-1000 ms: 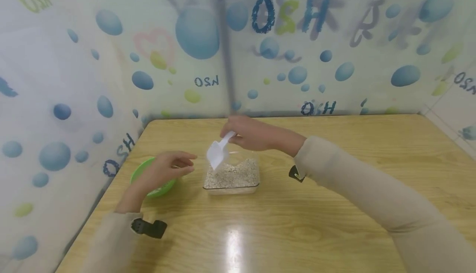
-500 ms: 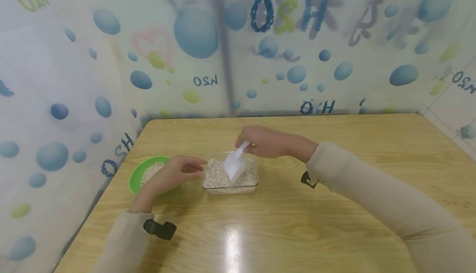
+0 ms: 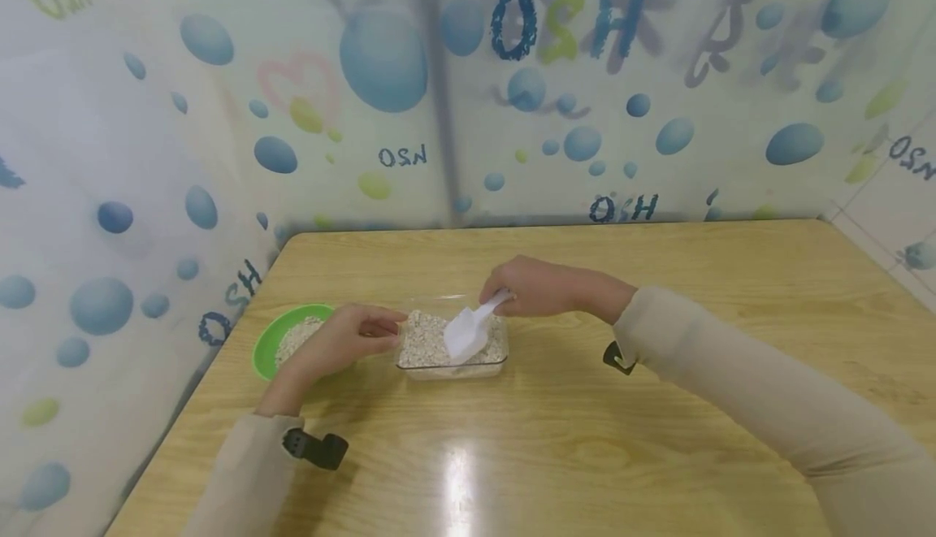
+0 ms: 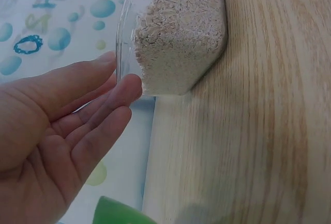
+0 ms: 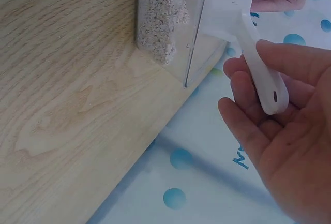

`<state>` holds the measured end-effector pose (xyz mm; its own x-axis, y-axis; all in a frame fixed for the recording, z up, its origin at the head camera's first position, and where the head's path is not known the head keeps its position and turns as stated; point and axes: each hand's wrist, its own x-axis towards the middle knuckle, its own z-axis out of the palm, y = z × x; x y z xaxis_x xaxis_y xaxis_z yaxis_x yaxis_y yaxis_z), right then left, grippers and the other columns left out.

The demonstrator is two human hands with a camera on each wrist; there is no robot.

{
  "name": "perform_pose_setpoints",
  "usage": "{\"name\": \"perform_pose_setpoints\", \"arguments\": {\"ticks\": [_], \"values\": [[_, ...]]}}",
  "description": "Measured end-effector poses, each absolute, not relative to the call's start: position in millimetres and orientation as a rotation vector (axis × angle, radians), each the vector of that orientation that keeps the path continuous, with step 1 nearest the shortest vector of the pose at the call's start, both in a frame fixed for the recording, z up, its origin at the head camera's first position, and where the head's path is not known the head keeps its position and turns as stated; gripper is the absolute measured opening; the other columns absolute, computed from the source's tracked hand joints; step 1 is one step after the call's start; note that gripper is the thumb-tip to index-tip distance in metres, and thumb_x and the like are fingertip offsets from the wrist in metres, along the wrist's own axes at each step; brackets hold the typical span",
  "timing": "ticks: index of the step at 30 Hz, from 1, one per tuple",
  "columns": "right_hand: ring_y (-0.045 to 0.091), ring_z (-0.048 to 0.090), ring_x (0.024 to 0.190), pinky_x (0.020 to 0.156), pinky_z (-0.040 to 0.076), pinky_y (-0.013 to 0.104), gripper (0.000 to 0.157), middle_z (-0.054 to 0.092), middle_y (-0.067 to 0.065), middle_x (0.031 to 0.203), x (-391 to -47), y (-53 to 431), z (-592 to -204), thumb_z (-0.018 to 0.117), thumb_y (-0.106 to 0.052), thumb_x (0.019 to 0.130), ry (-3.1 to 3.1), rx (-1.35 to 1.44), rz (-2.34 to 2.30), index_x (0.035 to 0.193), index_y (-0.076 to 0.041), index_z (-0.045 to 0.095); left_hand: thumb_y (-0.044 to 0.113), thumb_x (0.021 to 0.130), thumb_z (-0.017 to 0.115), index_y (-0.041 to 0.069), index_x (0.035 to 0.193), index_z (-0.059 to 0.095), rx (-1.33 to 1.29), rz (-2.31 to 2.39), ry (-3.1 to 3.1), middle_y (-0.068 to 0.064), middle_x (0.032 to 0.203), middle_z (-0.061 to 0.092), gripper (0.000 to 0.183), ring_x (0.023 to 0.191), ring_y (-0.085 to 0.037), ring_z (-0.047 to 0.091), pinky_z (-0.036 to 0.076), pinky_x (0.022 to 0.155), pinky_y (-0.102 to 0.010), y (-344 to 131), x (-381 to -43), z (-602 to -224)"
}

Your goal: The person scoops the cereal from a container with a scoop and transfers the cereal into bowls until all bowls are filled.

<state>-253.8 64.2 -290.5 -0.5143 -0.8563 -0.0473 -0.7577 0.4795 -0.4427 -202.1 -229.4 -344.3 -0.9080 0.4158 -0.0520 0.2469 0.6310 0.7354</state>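
My right hand (image 3: 541, 285) pinches the handle of a white plastic scoop (image 3: 465, 336) between thumb and fingers. In the head view the scoop's blade overlaps the dry oat flakes (image 3: 422, 340) inside a clear rectangular container (image 3: 453, 373). The right wrist view has the white scoop handle (image 5: 261, 76) lying across my fingers, its blade behind the container wall. My left hand (image 3: 347, 338) is at the container's left side, fingers fairly straight. Up close in the left wrist view, the left fingertips (image 4: 133, 85) touch the clear wall near the rim.
A green bowl (image 3: 266, 342) with oat flakes in it stands left of the container, partly hidden by my left hand and wrist. Everything stands on a wooden table (image 3: 621, 439). A patterned curtain-like backdrop (image 3: 468, 114) rises behind and on the left.
The scoop has moved right and down from the container's left side to over the oats, and now tilts more. My left hand has moved right, from over the bowl to the container's side.
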Motion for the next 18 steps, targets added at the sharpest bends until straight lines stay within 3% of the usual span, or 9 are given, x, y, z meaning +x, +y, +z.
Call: {"name": "perform_pose_setpoints", "arguments": {"ticks": [18], "values": [[0.019,0.062,0.092,0.081,0.049,0.028,0.017,0.067,0.008,0.099,-257.5,54.4,-299.6,0.061,-0.004,0.087,2.485,-1.517,-0.502,0.103,0.000,0.068,0.012,0.086,0.065,-0.004,0.120,0.058,0.502,1.166,2.618,-0.014,0.104,0.064,0.039,0.094,-0.024,0.062,0.052,0.080,-0.034,-226.4,-203.2,-340.5]]}}
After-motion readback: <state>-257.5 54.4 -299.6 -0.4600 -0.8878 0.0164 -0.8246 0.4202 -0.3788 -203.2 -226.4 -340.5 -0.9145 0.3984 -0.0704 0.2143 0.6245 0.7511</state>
